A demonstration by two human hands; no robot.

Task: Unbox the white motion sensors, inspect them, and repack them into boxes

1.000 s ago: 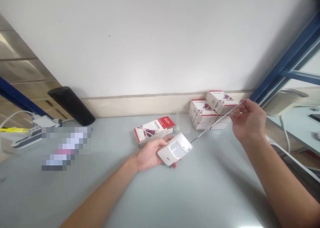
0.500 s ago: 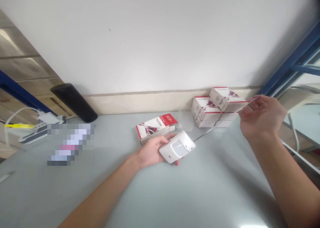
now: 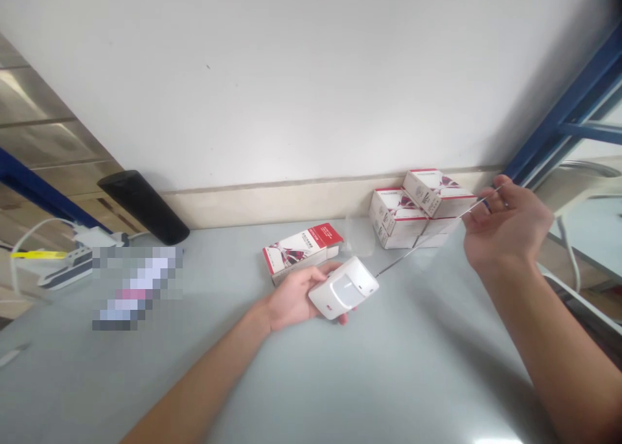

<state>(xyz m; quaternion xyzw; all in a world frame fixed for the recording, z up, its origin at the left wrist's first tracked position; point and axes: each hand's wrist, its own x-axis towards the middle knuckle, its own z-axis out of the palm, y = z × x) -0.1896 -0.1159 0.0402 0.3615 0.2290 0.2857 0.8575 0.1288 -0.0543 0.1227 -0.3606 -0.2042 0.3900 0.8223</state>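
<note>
Currently, head view only. Item one: the left hand [image 3: 291,299], at 6 o'clock, curled closed around the white motion sensor [image 3: 343,290], which it cradles just above the surface [image 3: 437,366]. Item two: the right hand [image 3: 505,227], at 3 o'clock, raised, thumb and forefinger pinched on one end of a thin metal rod [image 3: 418,246], remaining fingers loosely bent. The rod slants down toward the sensor's 2 o'clock end; its tip sits there, contact unclear. Nearby: one red-and-white carton [image 3: 296,253] just behind the sensor; a stack of matching cartons [image 3: 396,220] against the wall, toward 3 o'clock; a clear plastic piece [image 3: 358,234] between them. At 9 o'clock: a black cylinder [image 3: 143,206], a pixelated object [image 3: 136,288], and a power strip [image 3: 65,269].
</note>
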